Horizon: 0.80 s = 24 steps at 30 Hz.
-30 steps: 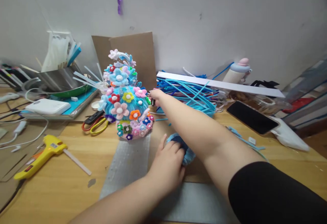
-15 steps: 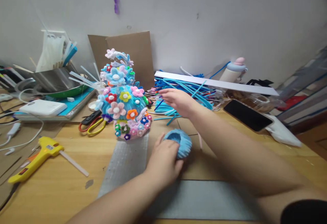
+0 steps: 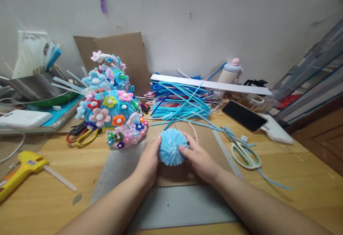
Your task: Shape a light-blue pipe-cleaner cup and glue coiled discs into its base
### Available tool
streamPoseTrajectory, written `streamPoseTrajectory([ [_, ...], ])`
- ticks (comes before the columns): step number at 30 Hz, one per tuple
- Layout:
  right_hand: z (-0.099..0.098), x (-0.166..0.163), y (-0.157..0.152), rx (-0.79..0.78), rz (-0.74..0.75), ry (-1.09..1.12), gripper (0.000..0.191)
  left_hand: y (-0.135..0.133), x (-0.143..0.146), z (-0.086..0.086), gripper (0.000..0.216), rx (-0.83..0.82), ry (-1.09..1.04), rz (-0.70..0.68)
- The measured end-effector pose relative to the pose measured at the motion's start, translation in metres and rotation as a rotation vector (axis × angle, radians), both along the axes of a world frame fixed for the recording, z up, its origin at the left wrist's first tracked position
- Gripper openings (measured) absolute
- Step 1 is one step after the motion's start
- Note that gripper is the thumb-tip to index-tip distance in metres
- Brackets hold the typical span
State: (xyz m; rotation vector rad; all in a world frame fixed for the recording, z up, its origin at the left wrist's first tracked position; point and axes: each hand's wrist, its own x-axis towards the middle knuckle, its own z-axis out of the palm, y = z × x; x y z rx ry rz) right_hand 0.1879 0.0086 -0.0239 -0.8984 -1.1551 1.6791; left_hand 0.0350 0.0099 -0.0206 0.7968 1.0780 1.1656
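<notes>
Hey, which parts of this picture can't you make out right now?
All in the head view:
Blue ball: its underside, hidden by the ball itself; parts of its sides, covered by the left hand and right hand.
Glue gun: its handle end, cut off by the left edge; the writing on its label, too small to read.
Standing cardboard: some of its lower part, hidden by the flower decoration.

Soft, fairly even light is falling over the tabletop (image 3: 48,208), its source lying out of view. A faint shadow is darkening the cardboard (image 3: 175,178) beneath the blue ball (image 3: 173,147). The wall (image 3: 171,24) is dimming toward the far right; wide-angle distortion is stretching both side edges, and fine textures are blurring slightly.
</notes>
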Motion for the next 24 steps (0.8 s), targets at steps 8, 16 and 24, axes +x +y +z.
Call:
streamPoseTrajectory([
  [8,-0.009,-0.004,-0.013,-0.083,0.007,0.022,0.059,-0.001,-0.002,-0.014,0.054,0.188,0.387,-0.049],
  [16,-0.006,-0.003,-0.012,-0.094,0.037,0.065,0.062,-0.002,-0.005,-0.012,0.053,0.278,0.463,-0.087],
  [24,-0.019,0.031,0.023,0.528,-0.143,-0.744,0.054,0.017,-0.028,-0.012,0.047,0.343,0.713,0.087],
])
